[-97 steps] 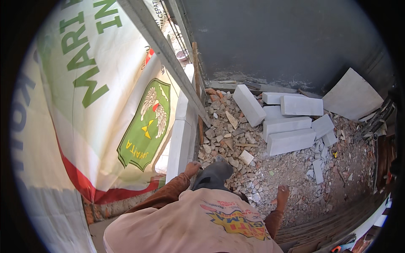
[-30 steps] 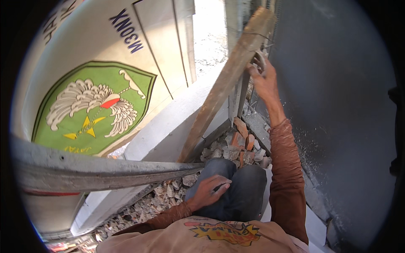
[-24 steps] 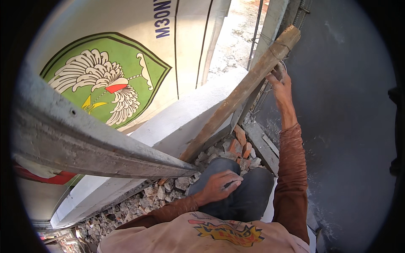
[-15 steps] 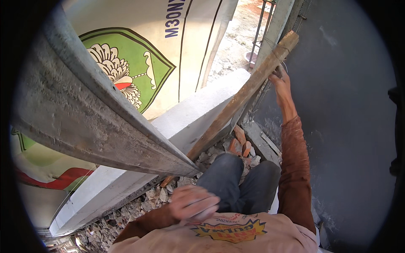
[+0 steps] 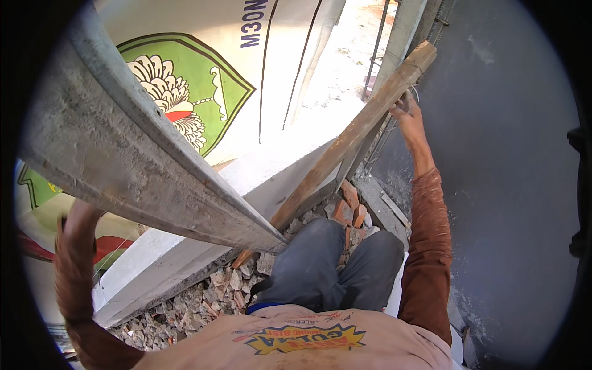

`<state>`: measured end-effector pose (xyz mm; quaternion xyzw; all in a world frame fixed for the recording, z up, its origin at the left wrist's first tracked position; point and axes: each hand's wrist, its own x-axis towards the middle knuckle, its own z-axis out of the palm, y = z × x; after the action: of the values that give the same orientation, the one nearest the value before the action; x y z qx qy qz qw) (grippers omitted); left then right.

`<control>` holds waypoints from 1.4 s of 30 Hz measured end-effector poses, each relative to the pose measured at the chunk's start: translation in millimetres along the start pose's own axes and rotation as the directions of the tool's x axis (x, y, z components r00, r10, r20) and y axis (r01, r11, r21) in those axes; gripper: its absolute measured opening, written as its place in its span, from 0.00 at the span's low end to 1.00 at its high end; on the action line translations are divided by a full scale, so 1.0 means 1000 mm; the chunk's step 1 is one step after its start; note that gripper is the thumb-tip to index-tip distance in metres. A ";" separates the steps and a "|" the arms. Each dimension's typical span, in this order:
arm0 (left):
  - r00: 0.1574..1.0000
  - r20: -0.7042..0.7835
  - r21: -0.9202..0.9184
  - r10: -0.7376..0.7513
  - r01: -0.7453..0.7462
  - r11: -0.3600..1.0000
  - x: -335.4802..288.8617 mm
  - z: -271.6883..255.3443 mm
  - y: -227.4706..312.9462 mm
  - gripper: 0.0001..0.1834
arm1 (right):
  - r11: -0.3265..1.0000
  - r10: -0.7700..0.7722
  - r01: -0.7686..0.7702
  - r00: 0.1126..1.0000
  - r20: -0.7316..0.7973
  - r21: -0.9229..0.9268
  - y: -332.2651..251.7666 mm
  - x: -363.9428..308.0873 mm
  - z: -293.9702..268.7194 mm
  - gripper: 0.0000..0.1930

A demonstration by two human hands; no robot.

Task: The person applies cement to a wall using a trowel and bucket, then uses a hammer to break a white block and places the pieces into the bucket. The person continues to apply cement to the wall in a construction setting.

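Observation:
A long wooden plank (image 5: 361, 132) slants up from the rubble to the upper right, with a thin wire tied round its upper end. My right hand (image 5: 409, 118) is closed at the plank's right edge near that end, its fingertips partly hidden behind the wood; a loose wire curl (image 5: 417, 94) shows beside them. To the left, a wide grey board (image 5: 142, 145) crusted with cement leans across the view. My left hand (image 5: 85, 216) reaches up beside its lower edge, and the board hides its fingers.
A white low wall (image 5: 246, 185) runs diagonally behind the plank. Beyond it hangs a printed banner (image 5: 225, 114). Broken rubble (image 5: 213, 293) and red brick pieces (image 5: 350, 196) lie around my knees. A dark grey wall (image 5: 505, 185) stands close on the right.
My left hand has swung from in front of my chest out to the far left, beside the grey board. The right hand has stayed at the plank.

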<state>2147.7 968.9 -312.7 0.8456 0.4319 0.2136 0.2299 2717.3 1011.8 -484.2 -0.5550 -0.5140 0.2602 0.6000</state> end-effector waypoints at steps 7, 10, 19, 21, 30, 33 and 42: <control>0.830 0.541 -0.163 0.134 -0.053 0.985 0.208 0.116 0.056 0.26 | 0.994 0.079 -0.092 0.978 -0.195 -0.058 0.001 -0.032 -0.002 0.31; 0.826 0.560 -0.250 0.060 0.100 0.963 0.250 0.175 0.085 0.30 | 0.989 0.132 -0.143 0.966 -0.221 -0.035 0.011 -0.079 -0.019 0.25; 0.859 0.500 -0.445 0.111 0.144 0.884 0.319 0.233 0.100 0.16 | 0.915 0.356 -0.401 0.860 -0.365 -0.052 0.039 -0.253 -0.101 0.18; 0.882 0.460 -0.486 0.107 0.149 0.861 0.329 0.238 0.099 0.13 | 0.875 0.408 -0.482 0.785 -0.466 -0.046 0.042 -0.288 -0.111 0.17; 0.913 0.391 -0.571 0.117 0.140 0.809 0.379 0.280 0.109 0.11 | 0.832 0.446 -0.547 0.561 -0.697 0.092 0.060 -0.395 -0.130 0.16; 0.942 0.323 -0.632 0.088 0.146 0.761 0.400 0.298 0.108 0.09 | 0.825 0.419 -0.554 0.468 -0.778 0.111 0.059 -0.414 -0.137 0.16; 0.910 0.386 -0.705 0.151 0.185 0.685 0.426 0.312 0.103 0.14 | 0.843 0.391 -0.511 0.365 -0.845 0.169 0.050 -0.446 -0.139 0.15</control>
<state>2615.7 1204.0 -434.4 0.7049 0.2602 0.1806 0.6346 2705.9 575.6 -657.4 -0.7627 0.0081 0.0741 0.6424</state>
